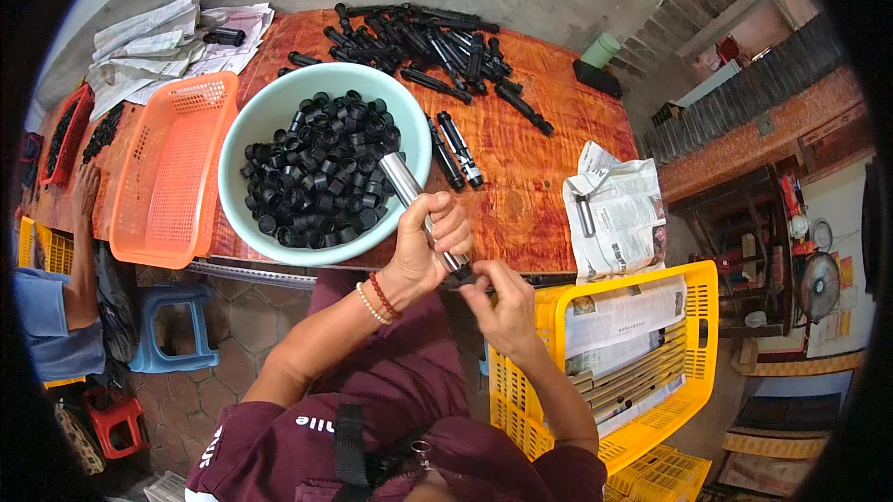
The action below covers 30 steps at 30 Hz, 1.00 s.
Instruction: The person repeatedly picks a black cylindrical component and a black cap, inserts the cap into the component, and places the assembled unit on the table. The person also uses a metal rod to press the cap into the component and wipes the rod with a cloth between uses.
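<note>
My left hand (430, 240) is wrapped round a shiny silver metal tube (402, 176), which slants over the near right rim of a pale green bowl (400, 100). At the tube's lower end, close to my body, the fingers of my right hand (507, 305) pinch a small black cap (454, 279). Whether the cap is fully seated on the tube is hidden by the fingers. Many black ring-shaped caps (316, 172) fill the bowl. Just right of it, two dark rod-like parts (453, 150) lie side by side on the reddish wooden table (521, 214).
Black plastic parts (456, 46) are heaped at the table's back. Newspaper (614, 214) lies at the right corner, above a yellow crate (702, 316) holding tubes and paper. Left stand an orange basket (167, 176), a blue stool (172, 316) and another person's hand (86, 190).
</note>
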### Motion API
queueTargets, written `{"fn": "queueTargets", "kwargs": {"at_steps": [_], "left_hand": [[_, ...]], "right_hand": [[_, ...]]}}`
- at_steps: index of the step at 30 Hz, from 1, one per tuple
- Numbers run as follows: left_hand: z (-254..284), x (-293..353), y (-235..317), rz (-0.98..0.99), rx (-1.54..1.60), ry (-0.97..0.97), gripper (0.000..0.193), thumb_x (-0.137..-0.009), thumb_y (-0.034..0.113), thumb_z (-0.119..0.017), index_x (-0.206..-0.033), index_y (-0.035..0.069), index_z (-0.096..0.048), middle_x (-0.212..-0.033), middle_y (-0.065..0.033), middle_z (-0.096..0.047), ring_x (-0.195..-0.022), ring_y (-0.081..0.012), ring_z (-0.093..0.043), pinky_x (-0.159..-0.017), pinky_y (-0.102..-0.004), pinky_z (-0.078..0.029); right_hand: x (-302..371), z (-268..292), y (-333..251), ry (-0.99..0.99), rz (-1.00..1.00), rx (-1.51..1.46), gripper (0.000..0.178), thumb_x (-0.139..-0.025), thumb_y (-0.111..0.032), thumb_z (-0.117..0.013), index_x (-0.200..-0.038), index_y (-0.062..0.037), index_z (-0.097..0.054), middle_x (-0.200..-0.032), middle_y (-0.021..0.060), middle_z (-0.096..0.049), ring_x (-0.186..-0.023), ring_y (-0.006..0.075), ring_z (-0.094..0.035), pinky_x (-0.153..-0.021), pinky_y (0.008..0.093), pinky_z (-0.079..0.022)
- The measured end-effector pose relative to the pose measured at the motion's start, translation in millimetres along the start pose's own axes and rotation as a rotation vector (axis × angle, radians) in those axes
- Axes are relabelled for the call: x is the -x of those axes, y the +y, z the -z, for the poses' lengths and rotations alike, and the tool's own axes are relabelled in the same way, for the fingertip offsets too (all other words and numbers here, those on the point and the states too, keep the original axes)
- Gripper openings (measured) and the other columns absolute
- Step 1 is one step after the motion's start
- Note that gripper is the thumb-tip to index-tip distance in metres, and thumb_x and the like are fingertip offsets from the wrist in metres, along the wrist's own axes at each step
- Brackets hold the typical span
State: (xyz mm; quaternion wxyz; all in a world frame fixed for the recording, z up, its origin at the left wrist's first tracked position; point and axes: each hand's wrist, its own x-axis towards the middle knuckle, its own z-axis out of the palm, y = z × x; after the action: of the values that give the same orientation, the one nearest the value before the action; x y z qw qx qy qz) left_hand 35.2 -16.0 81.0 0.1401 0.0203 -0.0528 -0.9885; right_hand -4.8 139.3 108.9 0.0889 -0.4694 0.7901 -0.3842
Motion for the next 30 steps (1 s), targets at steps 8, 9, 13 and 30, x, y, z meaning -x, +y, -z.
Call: {"fn": "queueTargets", "kwargs": {"at_steps": [8,9,13,30], "left_hand": [[4,0,-10,0.040,0.016,-0.065,0.033,-0.089,0.020,-0.046,-0.059,0.017,-0.034,-0.048,0.0059,-0.031,-0.039,-0.0060,-0.027,-0.041,-0.0220,-0.027],[4,0,-11,0.042,0.018,-0.065,0.033,-0.089,0.020,-0.046,-0.059,0.017,-0.034,-0.048,0.0059,-0.030,-0.039,-0.0059,-0.027,-0.041,-0.0220,-0.027],[5,-1,-14,0.059,0.061,-0.096,0.032,-0.089,0.020,-0.046,-0.059,0.017,-0.035,-0.048,0.0060,-0.031,-0.038,-0.0057,-0.027,-0.040,-0.0214,-0.027],[15,9,-16,0.049,0.115,-0.093,0.030,-0.089,0.018,-0.046,-0.061,0.015,-0.037,-0.049,0.0057,-0.034,-0.038,-0.0052,-0.030,-0.039,-0.0210,-0.029]], "right_hand": [[2,-8,-8,0.066,0.031,0.157,0.026,-0.086,-0.021,-0.063,-0.082,-0.0014,-0.046,-0.069,0.0164,-0.053,-0.060,0.0367,-0.055,-0.052,0.0423,-0.041],[3,-9,-9,0.071,0.022,0.162,0.027,-0.086,-0.021,-0.063,-0.081,-0.0016,-0.045,-0.069,0.0179,-0.053,-0.061,0.0385,-0.055,-0.052,0.0438,-0.041],[8,-14,-6,0.062,-0.020,0.142,0.025,-0.089,-0.021,-0.059,-0.084,-0.0015,-0.044,-0.071,0.0205,-0.053,-0.064,0.0415,-0.055,-0.053,0.0465,-0.041],[12,-22,-4,-0.013,-0.070,0.010,0.024,-0.091,-0.022,-0.055,-0.088,0.0000,-0.045,-0.072,0.0226,-0.053,-0.068,0.0436,-0.055,-0.057,0.0467,-0.041]]}}
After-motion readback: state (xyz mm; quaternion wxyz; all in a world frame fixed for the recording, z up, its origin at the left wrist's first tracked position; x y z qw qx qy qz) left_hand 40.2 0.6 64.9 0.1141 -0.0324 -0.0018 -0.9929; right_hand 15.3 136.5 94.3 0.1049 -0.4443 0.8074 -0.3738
